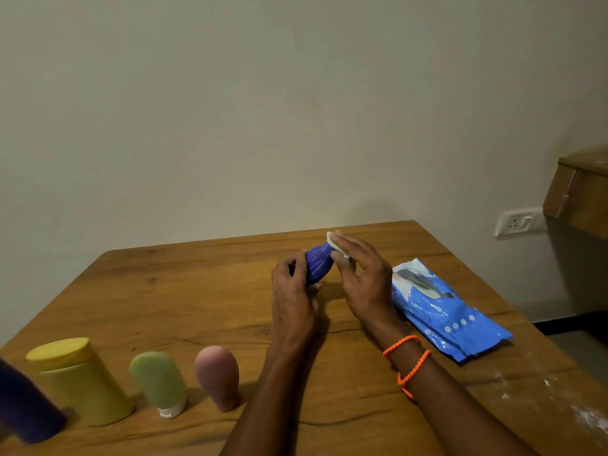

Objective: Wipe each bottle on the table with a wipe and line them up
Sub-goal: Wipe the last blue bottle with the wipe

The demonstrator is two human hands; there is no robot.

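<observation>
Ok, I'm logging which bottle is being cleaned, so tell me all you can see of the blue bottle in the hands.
The blue bottle is small, deep blue with thin pale streaks, looking soft and matte. It is held above the table, tilted. The left hand grips its lower part; the right hand presses a white wipe on its upper end, hiding it.

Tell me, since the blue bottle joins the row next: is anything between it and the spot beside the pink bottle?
Nothing visible: bare table lies between the blue bottle and the pink bottle.
</observation>
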